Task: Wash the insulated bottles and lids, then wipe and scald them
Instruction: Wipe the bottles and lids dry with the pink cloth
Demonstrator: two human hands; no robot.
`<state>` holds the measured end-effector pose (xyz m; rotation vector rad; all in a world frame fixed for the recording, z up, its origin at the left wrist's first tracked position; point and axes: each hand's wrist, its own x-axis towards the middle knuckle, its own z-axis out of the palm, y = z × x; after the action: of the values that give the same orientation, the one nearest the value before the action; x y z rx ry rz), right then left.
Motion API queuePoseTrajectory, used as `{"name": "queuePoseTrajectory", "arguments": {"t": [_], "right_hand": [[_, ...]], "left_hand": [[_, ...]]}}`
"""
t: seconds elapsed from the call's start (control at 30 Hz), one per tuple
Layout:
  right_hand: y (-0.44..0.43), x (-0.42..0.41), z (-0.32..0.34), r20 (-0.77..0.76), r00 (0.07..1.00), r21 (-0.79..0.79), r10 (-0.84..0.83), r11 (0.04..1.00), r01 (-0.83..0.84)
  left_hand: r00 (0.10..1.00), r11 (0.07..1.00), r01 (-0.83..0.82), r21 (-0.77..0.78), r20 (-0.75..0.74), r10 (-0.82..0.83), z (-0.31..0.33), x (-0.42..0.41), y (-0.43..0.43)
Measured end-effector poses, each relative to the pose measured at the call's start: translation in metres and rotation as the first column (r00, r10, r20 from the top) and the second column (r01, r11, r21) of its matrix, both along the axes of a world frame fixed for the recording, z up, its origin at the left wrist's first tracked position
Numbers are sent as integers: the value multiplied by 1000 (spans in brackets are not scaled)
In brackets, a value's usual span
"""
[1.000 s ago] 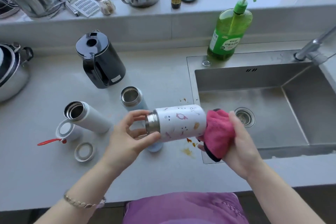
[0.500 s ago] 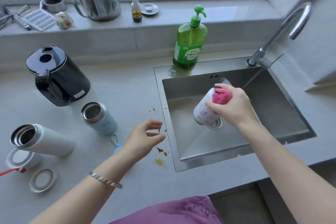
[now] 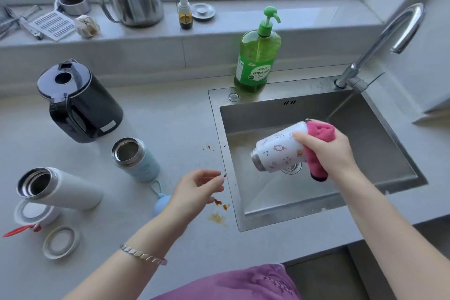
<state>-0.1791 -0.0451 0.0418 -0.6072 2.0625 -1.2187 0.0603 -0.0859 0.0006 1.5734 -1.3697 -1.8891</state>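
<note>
Washing of the patterned bottle [image 3: 280, 151] is judged to be the step in hand. It is held over the sink [image 3: 370, 153], tilted with its open steel mouth down and to the left, above the drain [image 3: 293, 169]. It is held at the base end by the right hand [image 3: 327, 151], whose grip is curled round both the bottle and a pink cloth [image 3: 320, 130]. The cloth is pressed against the base and hangs below the palm. The left hand [image 3: 194, 192] is held above the tabletop [image 3: 158, 117] just beside the sink edge, its grip loosely spread and holding nothing.

No water is seen running from the faucet [image 3: 389, 31]. The next move is therefore judged to call for water or detergent. For water, the mouth would have to be turned up under the spout, which stands to the rear right. The tap would best be worked by the free left hand.

A green soap dispenser [image 3: 258, 56] stands on the sink's rear rim, within reach. Two more uncapped bottles wait on the tabletop, a pale blue bottle [image 3: 136, 161] and a white bottle [image 3: 58, 190]. Whether the latter stands upright cannot be told. Loose lids [image 3: 60, 242] lie near them, and a blue lid [image 3: 160, 200] lies just beside the left wrist. A black kettle [image 3: 80, 105] stands behind. Brown stains [image 3: 219, 204] are noted on the tabletop by the sink edge and remain to be wiped.
</note>
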Motion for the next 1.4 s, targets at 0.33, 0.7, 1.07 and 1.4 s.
{"name": "queuePoseTrajectory", "arguments": {"t": [0.33, 0.7, 1.07, 1.4], "right_hand": [[20, 88, -33, 443, 889, -165, 118, 985, -49], [5, 154, -22, -706, 564, 13, 429, 804, -594], [17, 147, -29, -589, 595, 75, 547, 770, -633], [-20, 108, -12, 214, 766, 44, 607, 777, -628]], "left_hand": [[976, 974, -166, 154, -115, 184, 28, 19, 7], [970, 959, -201, -198, -178, 166, 29, 30, 22], [986, 927, -167, -335, -49, 160, 32, 42, 3], [991, 944, -97, -314, -122, 61, 39, 34, -2]]}}
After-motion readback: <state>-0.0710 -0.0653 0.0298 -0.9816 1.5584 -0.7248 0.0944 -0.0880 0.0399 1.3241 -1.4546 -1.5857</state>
